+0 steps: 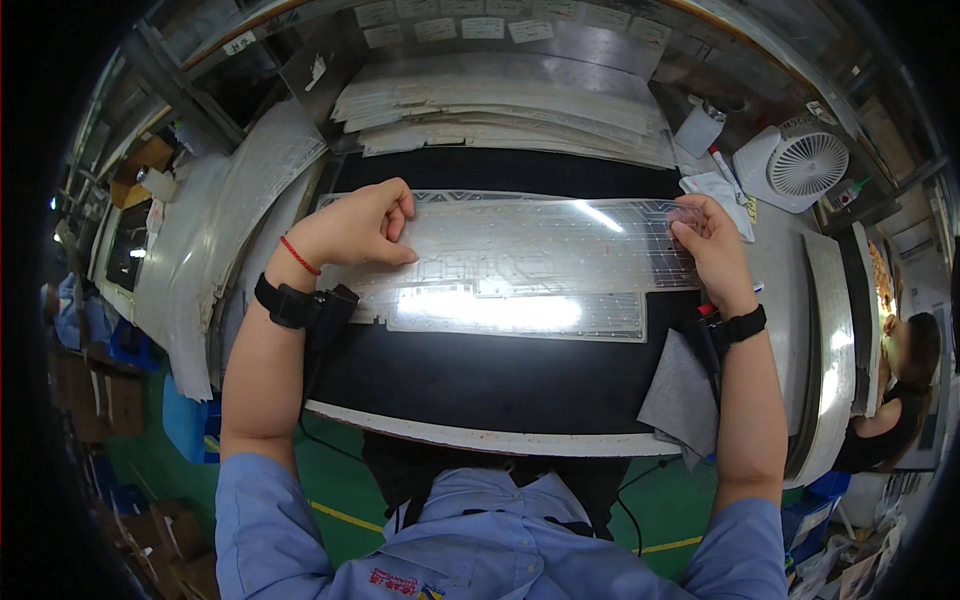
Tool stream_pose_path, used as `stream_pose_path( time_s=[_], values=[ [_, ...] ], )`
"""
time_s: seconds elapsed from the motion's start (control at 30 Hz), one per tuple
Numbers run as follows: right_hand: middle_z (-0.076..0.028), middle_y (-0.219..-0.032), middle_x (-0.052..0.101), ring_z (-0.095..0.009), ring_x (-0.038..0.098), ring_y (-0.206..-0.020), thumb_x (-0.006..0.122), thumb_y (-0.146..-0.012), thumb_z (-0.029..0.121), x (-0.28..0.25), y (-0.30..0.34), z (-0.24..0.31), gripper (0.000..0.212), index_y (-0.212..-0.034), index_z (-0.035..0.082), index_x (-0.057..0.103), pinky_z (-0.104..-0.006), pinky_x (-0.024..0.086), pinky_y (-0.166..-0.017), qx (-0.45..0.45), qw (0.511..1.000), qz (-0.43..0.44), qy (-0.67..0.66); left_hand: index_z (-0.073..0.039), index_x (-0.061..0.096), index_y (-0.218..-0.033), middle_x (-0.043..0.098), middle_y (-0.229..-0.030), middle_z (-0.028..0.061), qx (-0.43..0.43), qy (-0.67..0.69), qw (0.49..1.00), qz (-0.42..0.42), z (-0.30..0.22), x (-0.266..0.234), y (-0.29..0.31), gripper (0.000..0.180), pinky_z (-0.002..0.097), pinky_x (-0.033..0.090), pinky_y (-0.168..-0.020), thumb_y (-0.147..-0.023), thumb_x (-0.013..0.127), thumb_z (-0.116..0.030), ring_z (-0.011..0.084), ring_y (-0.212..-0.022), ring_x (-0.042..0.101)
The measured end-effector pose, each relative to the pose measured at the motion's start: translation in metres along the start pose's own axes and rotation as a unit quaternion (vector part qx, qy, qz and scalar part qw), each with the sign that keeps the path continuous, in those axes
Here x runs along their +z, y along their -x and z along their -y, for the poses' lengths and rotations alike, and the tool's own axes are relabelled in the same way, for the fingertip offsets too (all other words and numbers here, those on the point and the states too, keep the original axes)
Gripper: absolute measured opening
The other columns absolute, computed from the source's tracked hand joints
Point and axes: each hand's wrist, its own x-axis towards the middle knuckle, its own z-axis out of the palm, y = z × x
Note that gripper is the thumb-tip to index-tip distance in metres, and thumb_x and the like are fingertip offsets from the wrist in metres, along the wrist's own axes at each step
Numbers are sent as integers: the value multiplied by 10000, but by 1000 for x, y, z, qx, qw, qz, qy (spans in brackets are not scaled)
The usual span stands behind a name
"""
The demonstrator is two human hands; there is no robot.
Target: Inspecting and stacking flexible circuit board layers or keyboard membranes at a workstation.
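A long translucent plastic sheet (500, 235) with fine circuit-like line patterns spans the gap between my two hands. My right hand (722, 255) grips its right end, the thumb on the front and the fingers showing through from behind. At the left end, my left hand (355, 232) has its fingers curled and its thumb against the sheet; its exact hold is partly hidden. Beneath the held sheet, another patterned sheet (610, 325) lies on the black work mat (480, 385), with bright glare across it.
Stacked sheets (500, 100) stand at the back, with more sheets at the left (215, 220) and right (832, 340). A white fan (800, 165), a bottle (700, 128) and a red-capped marker (727, 172) sit back right. A grey cloth (680, 395) hangs over the front edge. Another person (895, 420) is at far right.
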Motion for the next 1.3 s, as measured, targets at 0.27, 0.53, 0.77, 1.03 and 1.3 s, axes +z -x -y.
stream_pose_path(
  time_s=[0.27,0.53,0.77,1.03,1.3],
  values=[
    [-83,-1050,642,-118,593,-889,553,-908,-67,0,0,0,323,-1221,8,526,-248,486,-823,0,1000,1,-4,-23,508,-929,557,-715,14,-7,-6,1000,-3,-1,1,-1,352,256,436,-622,-718,772,-124,114,-653,519],
    [-88,-1052,645,-121,594,-894,549,-910,-68,0,0,-1,318,-1218,6,524,-250,488,-825,-4,1000,5,-1,-19,506,-939,556,-715,19,-6,-12,1000,1,-1,1,0,360,257,431,-618,-722,773,-124,117,-654,520],
    [-86,-1053,643,-119,596,-896,550,-909,-70,-1,-1,-1,328,-1226,4,524,-248,493,-824,-6,1000,6,0,-17,509,-953,549,-713,11,1,-3,1000,7,1,-1,1,362,251,426,-618,-742,776,-141,112,-654,512],
    [-83,-1049,643,-120,597,-892,557,-906,-64,0,0,0,326,-1224,2,526,-250,491,-823,-5,1000,4,2,-46,497,-965,504,-722,-34,-2,22,999,28,1,-3,0,353,213,392,-627,-771,782,-127,52,-661,455],
    [-70,-1044,638,-120,596,-900,557,-912,-51,1,0,1,300,-1203,14,535,-245,485,-820,-6,1000,-1,10,-28,554,-982,536,-677,-34,-50,95,994,-30,6,1,-5,154,214,409,-578,-918,632,-145,61,-608,486]
  ],
)
